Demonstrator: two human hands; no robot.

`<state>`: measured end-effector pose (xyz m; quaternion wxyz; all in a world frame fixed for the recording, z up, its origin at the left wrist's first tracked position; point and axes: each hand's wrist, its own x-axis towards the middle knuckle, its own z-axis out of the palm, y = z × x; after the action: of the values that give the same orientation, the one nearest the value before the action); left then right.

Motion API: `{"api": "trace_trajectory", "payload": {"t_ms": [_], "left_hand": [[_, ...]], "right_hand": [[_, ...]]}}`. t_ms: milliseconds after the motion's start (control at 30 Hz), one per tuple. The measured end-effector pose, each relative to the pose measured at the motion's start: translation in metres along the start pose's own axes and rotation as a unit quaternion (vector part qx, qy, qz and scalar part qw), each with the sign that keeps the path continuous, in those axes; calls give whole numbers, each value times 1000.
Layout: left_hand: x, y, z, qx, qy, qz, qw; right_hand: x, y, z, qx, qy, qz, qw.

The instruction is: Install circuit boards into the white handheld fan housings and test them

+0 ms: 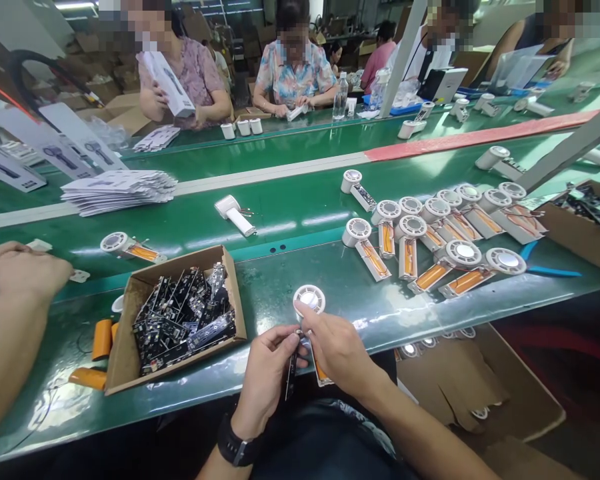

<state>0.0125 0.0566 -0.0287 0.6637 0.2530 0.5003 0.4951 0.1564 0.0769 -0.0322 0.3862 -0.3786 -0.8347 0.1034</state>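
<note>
At the near table edge, my left hand (260,367) pinches a narrow black circuit board (291,377) between thumb and fingers, its long end pointing down. My right hand (343,353) is closed, its fingertips meeting the board's upper end. What those fingertips grip is too small and covered to make out. Beneath them lies a white handheld fan (313,293) with a round head; its open handle, with an orange battery inside, is partly hidden by my right hand. A cardboard box (115,353) full of similar boards stands left of my hands.
Several open fans (373,257) with orange batteries lie to the right, beside blue tweezers (553,271). Loose orange batteries (101,340) lie left of the box. A co-worker's hands (30,273) work at far left. Behind the table runs a green belt (290,213); people sit across it.
</note>
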Motion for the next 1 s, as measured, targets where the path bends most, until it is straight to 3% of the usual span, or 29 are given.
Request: {"api": "trace_trajectory", "payload": {"t_ms": [433, 900, 1000], "left_hand": [[-2, 4, -1, 34, -3, 11, 999], [4, -5, -5, 51, 24, 13, 998], [9, -9, -6, 45, 35, 24, 998]], "right_hand": [[-1, 0, 2, 56, 38, 32, 997], [-1, -4, 13, -39, 48, 48, 997], [3, -5, 8, -8, 39, 88, 995]]}}
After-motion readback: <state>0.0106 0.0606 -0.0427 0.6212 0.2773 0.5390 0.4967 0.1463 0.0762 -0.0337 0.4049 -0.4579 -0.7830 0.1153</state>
